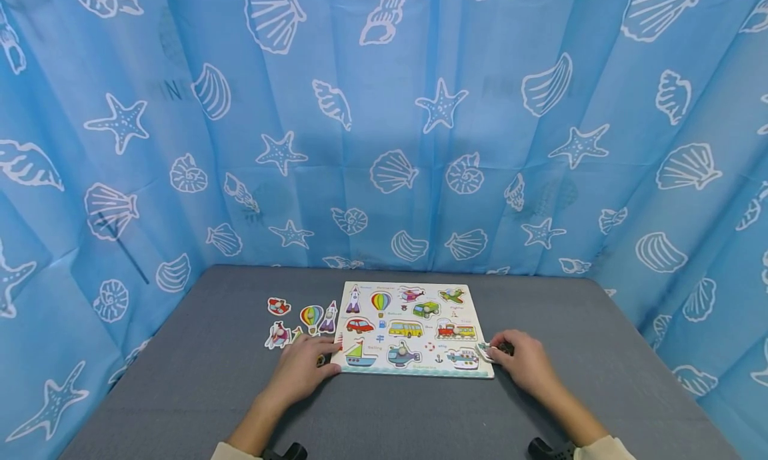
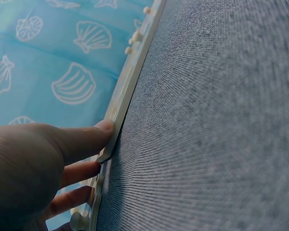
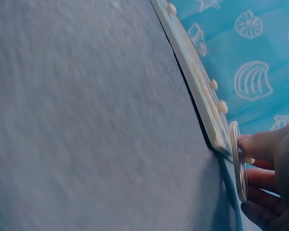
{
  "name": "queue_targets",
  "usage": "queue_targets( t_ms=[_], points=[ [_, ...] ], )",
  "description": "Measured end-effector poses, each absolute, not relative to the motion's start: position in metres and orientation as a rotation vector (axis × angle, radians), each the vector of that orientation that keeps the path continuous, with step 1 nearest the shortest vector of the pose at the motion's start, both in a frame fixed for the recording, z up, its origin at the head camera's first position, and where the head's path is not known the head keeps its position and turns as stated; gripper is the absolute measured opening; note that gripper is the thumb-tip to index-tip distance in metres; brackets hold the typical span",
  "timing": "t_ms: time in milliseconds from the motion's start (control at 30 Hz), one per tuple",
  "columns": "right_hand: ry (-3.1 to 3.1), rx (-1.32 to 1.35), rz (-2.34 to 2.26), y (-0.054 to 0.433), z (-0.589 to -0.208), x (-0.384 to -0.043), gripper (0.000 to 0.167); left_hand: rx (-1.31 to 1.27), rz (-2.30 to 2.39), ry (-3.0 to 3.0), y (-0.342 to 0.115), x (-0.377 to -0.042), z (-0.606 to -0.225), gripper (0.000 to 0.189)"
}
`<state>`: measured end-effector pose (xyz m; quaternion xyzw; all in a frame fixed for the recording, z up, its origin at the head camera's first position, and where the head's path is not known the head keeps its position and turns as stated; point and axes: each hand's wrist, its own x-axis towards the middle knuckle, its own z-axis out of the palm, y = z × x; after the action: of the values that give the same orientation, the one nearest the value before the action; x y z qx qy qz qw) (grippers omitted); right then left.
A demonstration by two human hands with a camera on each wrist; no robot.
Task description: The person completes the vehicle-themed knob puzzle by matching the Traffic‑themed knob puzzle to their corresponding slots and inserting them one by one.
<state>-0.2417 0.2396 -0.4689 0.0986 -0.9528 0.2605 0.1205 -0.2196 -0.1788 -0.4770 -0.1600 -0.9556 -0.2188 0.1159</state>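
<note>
A wooden peg puzzle board [image 1: 384,371] printed with vehicles lies flat on the table. My left hand [image 1: 303,369] is at its front left corner, with straight fingers; in the left wrist view the thumb [image 2: 89,139] touches the board's edge. Beyond the right edge, my right hand [image 1: 523,361] pinches a flat puzzle piece [image 3: 236,159] between thumb and fingers. The piece is tilted on edge beside the board's front right corner, near the ship picture [image 1: 463,359]. The fingers hide most of its printed face.
Left of the board lie several loose pieces: a red car [image 1: 279,306], a balloon [image 1: 311,317], a rocket [image 1: 328,317] and a pink one [image 1: 278,335]. Another is partly behind the left hand. A blue shell-print curtain [image 1: 441,153] hangs behind the grey table [image 1: 384,413].
</note>
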Motion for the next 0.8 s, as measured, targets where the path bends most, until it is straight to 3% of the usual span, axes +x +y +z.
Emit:
queue_targets(
  t_ms=[800],
  points=[
    [-2.757, 0.434, 0.776, 0.201, -0.468, -0.231, 0.02, -0.473, -0.625, -2.795, -0.179, -0.221, -0.478, 0.038]
  ],
)
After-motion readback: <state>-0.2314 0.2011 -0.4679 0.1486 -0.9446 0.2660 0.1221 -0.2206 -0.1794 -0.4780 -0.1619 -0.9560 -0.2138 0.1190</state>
